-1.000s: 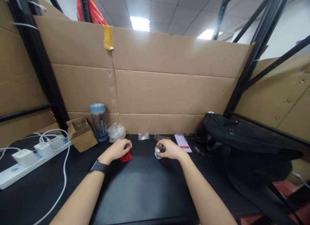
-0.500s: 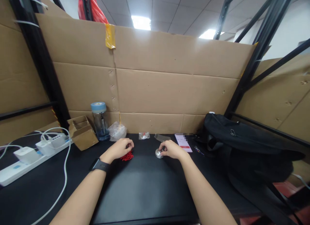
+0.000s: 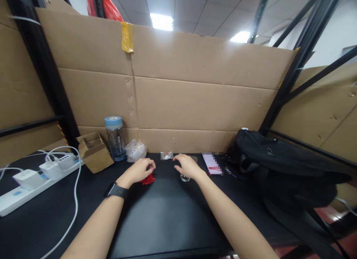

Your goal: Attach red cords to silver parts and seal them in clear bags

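My left hand has its fingers curled in, over a bundle of thin red cord on the black table. Its fingertips partly cover the cord, and whether they grip a strand is hidden. My right hand is open, thumb and fingers apart with nothing between them. Below its palm lies a small round silver metal piece, partly covered by the hand. Just beyond the right fingertips, a small clear plastic packet with something silver and red inside lies near the cardboard wall.
At left stand an opened cardboard box, a blue-lidded bottle, a clear plastic bag and a white power strip with cables. A phone-like slab and a black backpack are on the right. Cardboard walls rise behind.
My right hand has let go of the round silver piece and moved up and left, with its fingers spread. My left hand stays at the red cord. The view has shifted slightly.
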`<state>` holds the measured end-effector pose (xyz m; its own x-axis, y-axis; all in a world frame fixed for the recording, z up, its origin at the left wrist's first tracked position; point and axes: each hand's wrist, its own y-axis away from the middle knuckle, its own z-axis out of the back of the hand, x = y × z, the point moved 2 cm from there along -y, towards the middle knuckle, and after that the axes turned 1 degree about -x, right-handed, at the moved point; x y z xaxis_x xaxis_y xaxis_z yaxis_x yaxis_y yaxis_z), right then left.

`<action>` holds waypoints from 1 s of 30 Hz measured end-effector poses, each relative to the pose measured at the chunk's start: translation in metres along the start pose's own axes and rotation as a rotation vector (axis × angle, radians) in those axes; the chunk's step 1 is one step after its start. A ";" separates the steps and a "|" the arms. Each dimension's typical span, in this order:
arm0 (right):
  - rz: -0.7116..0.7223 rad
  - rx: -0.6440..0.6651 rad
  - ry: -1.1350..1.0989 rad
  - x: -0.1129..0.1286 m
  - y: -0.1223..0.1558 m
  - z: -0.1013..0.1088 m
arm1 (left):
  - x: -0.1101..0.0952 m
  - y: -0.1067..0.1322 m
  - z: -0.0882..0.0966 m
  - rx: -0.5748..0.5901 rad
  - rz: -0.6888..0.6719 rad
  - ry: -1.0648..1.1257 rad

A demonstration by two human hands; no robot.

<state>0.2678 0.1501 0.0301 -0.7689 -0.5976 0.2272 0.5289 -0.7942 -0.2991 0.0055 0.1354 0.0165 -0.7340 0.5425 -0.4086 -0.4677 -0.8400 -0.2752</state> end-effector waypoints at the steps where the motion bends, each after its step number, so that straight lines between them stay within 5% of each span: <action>1: -0.008 0.042 0.021 0.002 -0.011 -0.007 | 0.000 0.000 0.000 -0.001 -0.002 0.000; 7: -0.119 0.109 0.079 0.007 -0.067 -0.039 | -0.002 0.000 -0.003 -0.032 -0.026 0.007; 13: -0.144 0.128 -0.017 0.007 -0.085 -0.037 | -0.001 0.000 -0.001 -0.064 -0.004 0.011; 21: -0.089 -0.005 -0.247 0.012 -0.042 -0.008 | -0.020 -0.005 -0.014 -0.254 -0.015 0.103; 30: -0.221 -0.075 -0.713 -0.006 0.009 -0.008 | -0.045 -0.010 -0.037 -0.119 0.039 0.388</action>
<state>0.2746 0.1474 0.0188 -0.4218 -0.3714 0.8271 0.3433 -0.9097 -0.2335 0.0616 0.1196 0.0061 -0.4989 0.4930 -0.7128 -0.3660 -0.8654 -0.3424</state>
